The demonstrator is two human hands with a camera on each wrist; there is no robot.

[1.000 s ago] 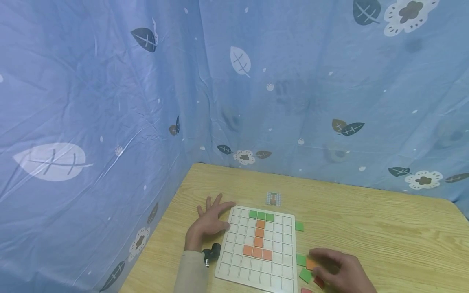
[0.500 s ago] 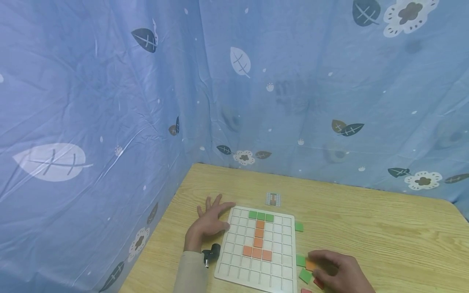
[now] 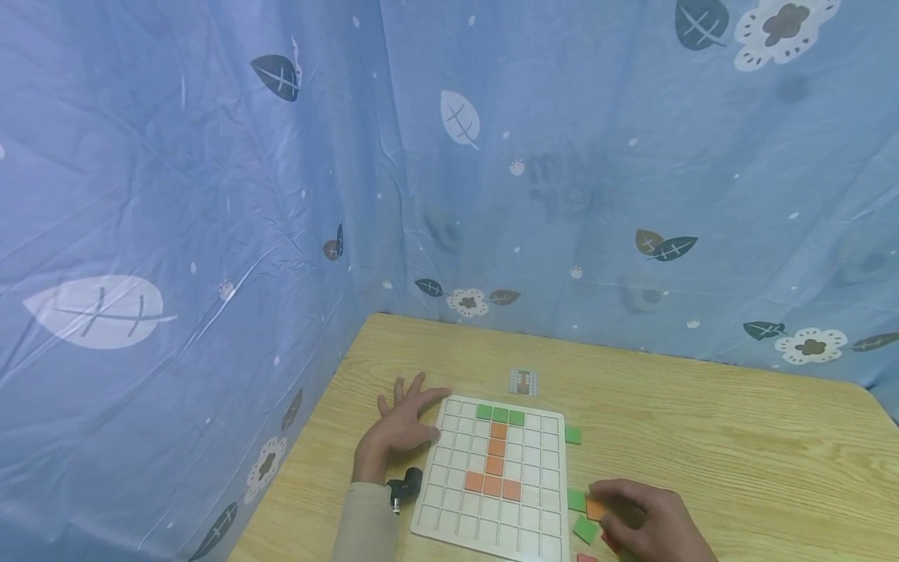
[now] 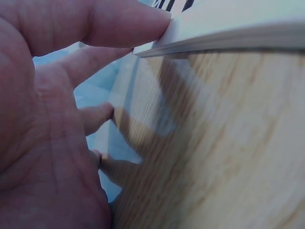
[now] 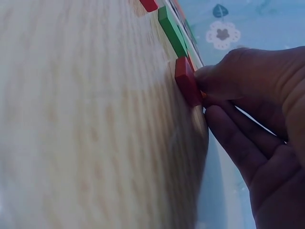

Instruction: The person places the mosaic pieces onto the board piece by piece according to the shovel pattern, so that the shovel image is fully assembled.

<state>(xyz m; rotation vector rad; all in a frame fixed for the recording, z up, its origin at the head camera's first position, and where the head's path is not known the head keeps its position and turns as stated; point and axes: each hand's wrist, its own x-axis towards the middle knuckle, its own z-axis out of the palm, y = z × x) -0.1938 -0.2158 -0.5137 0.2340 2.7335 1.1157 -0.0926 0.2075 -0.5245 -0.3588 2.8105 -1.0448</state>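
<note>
A white grid board (image 3: 453, 499) lies on the table with several green tiles (image 3: 500, 414) across its top row and several orange tiles (image 3: 495, 465) forming an upright bar and a foot. My left hand (image 3: 402, 428) rests at the board's left edge, fingers spread; thumb and index finger touch the rim, and the left wrist view shows the thumb (image 4: 128, 24) against it. To the right of the board, my right hand (image 3: 653, 517) pinches a loose orange tile (image 3: 595, 508) between thumb and index finger. A red tile (image 5: 187, 82) lies by the thumb, partly hidden in the head view.
Loose green tiles (image 3: 585, 529) and another red tile (image 3: 586, 557) lie right of the board. A small pattern card (image 3: 524, 382) sits beyond it. A black device (image 3: 405, 488) is at the left wrist. A blue curtain (image 3: 562, 195) stands behind the table.
The right hand's index finger has shifted slightly left onto the orange tile. The left hand and board have stayed put.
</note>
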